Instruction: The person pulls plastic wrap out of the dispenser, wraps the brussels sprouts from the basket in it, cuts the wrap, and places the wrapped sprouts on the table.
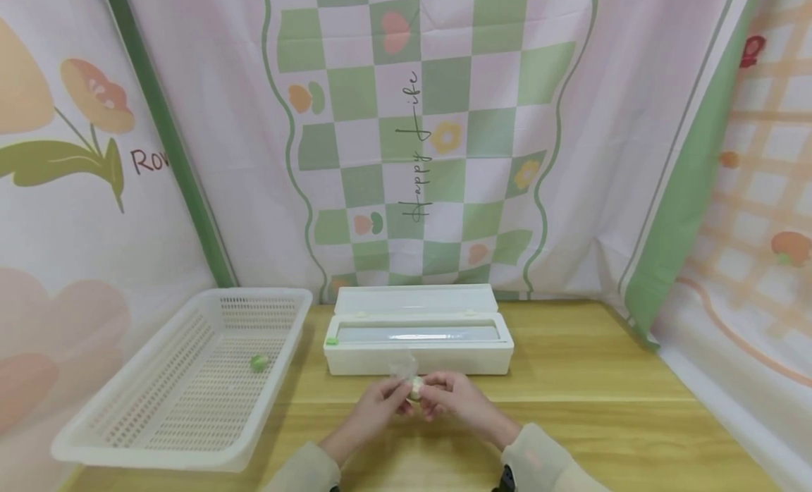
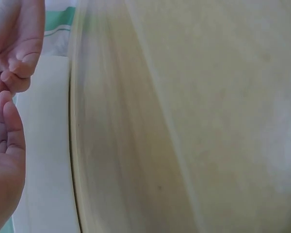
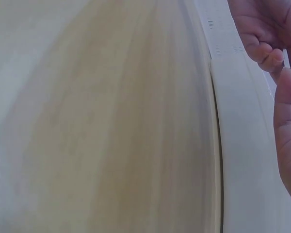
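Both hands meet in front of the white box, over the wooden table. Between their fingertips is a small green-and-white vegetable (image 1: 415, 388), its exact kind too small to make out, with clear plastic film (image 1: 403, 365) rising beside it. My left hand (image 1: 379, 405) pinches it from the left, thumb uppermost. From the other side my right hand (image 1: 462, 402) pinches it with curled fingers. In the left wrist view, the left hand (image 2: 7, 165) covers most of the vegetable. The right wrist view shows the right hand (image 3: 288, 124) facing the other hand's curled fingers.
A white film dispenser box (image 1: 419, 361) stands behind the hands, lid raised, with a roll of film (image 1: 419, 334) inside and a green slider (image 1: 333, 342) at its left. Left of it, a white perforated basket (image 1: 279, 386) holds a small green vegetable (image 1: 259, 363). Patterned curtains (image 1: 438, 125) enclose the table.
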The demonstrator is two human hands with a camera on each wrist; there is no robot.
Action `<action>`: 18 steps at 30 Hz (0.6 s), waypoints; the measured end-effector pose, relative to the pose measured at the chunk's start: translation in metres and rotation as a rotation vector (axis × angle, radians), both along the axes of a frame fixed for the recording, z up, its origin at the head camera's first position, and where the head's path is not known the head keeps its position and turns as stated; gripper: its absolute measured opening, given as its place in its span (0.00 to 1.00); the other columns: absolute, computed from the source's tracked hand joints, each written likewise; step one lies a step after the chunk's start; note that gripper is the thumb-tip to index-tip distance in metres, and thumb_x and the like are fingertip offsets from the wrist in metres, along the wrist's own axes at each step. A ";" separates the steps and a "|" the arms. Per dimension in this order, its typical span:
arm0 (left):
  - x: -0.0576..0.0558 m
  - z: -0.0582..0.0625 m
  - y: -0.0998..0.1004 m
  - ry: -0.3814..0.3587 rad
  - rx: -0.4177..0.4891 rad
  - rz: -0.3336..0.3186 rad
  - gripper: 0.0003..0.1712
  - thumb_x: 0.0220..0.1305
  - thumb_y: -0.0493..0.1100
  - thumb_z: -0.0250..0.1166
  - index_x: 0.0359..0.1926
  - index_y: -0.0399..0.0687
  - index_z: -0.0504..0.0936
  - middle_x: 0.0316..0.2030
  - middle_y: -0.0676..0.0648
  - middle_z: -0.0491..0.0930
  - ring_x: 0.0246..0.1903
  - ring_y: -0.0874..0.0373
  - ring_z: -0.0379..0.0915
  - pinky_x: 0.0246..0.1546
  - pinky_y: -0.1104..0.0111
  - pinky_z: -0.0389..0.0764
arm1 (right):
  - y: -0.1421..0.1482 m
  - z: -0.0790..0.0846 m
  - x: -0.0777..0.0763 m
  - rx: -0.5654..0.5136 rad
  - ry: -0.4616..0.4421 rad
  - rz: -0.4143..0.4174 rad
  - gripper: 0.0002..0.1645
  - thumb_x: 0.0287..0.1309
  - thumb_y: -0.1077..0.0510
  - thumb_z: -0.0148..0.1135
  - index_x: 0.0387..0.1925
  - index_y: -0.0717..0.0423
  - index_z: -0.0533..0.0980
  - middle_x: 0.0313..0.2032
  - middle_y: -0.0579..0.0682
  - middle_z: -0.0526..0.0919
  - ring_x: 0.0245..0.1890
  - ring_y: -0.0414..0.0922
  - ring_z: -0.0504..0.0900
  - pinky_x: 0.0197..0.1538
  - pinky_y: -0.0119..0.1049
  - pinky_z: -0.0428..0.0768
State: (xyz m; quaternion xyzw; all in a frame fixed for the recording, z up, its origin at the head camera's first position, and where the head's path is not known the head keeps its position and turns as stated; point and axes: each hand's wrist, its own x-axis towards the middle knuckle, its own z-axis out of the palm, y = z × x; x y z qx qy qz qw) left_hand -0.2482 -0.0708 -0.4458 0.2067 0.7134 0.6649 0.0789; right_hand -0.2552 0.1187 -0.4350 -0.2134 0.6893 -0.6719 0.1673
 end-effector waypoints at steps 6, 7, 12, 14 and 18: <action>0.001 -0.002 -0.001 -0.010 0.028 -0.024 0.17 0.69 0.41 0.51 0.45 0.28 0.76 0.33 0.46 0.78 0.28 0.59 0.74 0.35 0.64 0.79 | 0.001 0.000 0.000 -0.011 0.006 0.025 0.18 0.63 0.57 0.54 0.41 0.72 0.72 0.30 0.55 0.79 0.29 0.44 0.77 0.34 0.35 0.79; 0.001 -0.002 -0.001 -0.006 0.031 -0.030 0.17 0.68 0.41 0.51 0.46 0.28 0.75 0.33 0.46 0.78 0.28 0.60 0.74 0.35 0.65 0.79 | 0.001 0.001 0.000 -0.011 0.009 0.028 0.17 0.63 0.57 0.53 0.40 0.72 0.73 0.30 0.55 0.78 0.28 0.44 0.77 0.34 0.35 0.79; 0.003 -0.001 -0.002 0.012 0.040 -0.049 0.19 0.68 0.43 0.52 0.48 0.29 0.75 0.35 0.41 0.78 0.27 0.62 0.74 0.33 0.69 0.78 | 0.002 0.001 0.000 -0.014 0.017 0.047 0.17 0.65 0.57 0.52 0.37 0.72 0.73 0.29 0.54 0.78 0.27 0.43 0.77 0.33 0.34 0.78; 0.003 -0.001 -0.002 0.010 0.042 -0.050 0.19 0.68 0.44 0.52 0.49 0.30 0.75 0.35 0.40 0.78 0.27 0.62 0.74 0.33 0.70 0.78 | 0.002 0.002 0.000 -0.016 0.019 0.056 0.17 0.65 0.57 0.51 0.36 0.72 0.73 0.28 0.53 0.78 0.27 0.43 0.77 0.32 0.33 0.78; 0.004 0.000 -0.002 -0.001 0.037 -0.048 0.19 0.68 0.44 0.52 0.50 0.32 0.75 0.34 0.43 0.78 0.27 0.61 0.74 0.33 0.70 0.78 | 0.003 0.001 0.000 -0.026 0.019 0.068 0.16 0.66 0.58 0.50 0.34 0.70 0.73 0.27 0.52 0.78 0.26 0.43 0.76 0.31 0.32 0.78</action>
